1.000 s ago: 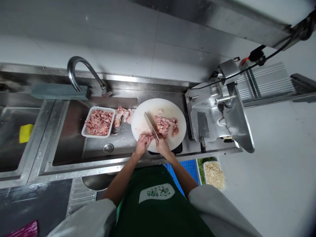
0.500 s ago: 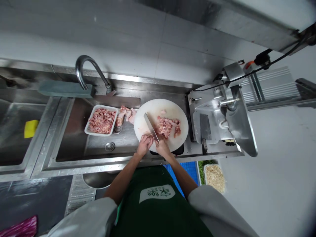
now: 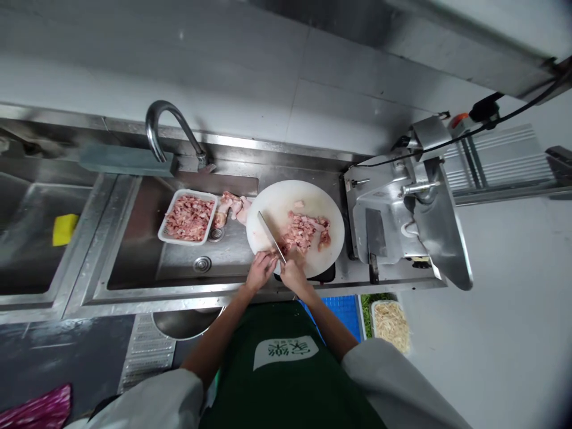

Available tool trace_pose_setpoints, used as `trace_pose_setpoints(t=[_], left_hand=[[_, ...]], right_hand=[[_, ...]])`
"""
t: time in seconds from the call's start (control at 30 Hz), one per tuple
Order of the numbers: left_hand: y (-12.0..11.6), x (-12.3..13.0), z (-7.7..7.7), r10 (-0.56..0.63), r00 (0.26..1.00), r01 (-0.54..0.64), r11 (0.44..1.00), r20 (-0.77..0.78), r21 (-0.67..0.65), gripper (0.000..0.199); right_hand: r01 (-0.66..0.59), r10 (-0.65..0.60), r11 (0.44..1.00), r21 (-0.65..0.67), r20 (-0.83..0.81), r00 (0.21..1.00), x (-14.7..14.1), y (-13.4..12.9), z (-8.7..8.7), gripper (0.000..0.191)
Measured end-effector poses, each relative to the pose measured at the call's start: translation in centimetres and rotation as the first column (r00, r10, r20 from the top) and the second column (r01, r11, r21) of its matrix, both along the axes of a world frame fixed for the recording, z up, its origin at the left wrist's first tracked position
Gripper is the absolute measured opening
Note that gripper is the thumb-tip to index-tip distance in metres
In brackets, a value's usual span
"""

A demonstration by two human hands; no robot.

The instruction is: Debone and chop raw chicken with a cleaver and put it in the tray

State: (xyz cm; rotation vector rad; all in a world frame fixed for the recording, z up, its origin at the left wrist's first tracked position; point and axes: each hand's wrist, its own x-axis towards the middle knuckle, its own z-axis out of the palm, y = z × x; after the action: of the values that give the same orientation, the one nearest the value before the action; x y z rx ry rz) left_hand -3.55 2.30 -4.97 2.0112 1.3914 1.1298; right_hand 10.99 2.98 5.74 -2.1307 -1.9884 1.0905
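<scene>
On the round white cutting board [image 3: 273, 196], my right hand [image 3: 295, 276] is wrapped around the handle of a kitchen knife [image 3: 269, 233]. Its blade slants up and to the left. My left hand [image 3: 261, 269] is closed at the board's near edge, just left of the blade, its fingers on a piece of raw meat that they mostly hide. A heap of chopped raw meat [image 3: 300, 231] lies right of the blade, with a small pale piece [image 3: 299, 204] above it.
In the sink [image 3: 179, 271] left of the board are a white basket [image 3: 163, 234] of chopped meat and larger raw chicken pieces [image 3: 236, 206] under a curved faucet [image 3: 157, 128]. To the right, a cleaver [image 3: 375, 232] lies by a metal slicing machine [image 3: 440, 232]. A yellow sponge [image 3: 65, 229] sits far left.
The view has shifted slightly, so the scene sits a little further right. Both hands stay at the board's near edge, and the knife's blade has turned a little against the board.
</scene>
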Motion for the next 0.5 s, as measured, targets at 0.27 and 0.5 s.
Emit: trace_pose_setpoints(t=[0.27,0.5], left_hand=[[0.3,0.6,0.6,-0.033,0.999,0.033,0.998,-0.001,0.044,0.017],[4.7,12.3,3.2,-0.293,0.954,0.291,0.956,-0.055,-0.042,0.021]], right_hand=[[0.04,-0.042,0.999,-0.022,-0.101,0.994,2.8,3.5,0.4,0.038],[0.501,-0.471,0.847,0.177,-0.187,0.862,14.2,-4.3,2.2,0.048]])
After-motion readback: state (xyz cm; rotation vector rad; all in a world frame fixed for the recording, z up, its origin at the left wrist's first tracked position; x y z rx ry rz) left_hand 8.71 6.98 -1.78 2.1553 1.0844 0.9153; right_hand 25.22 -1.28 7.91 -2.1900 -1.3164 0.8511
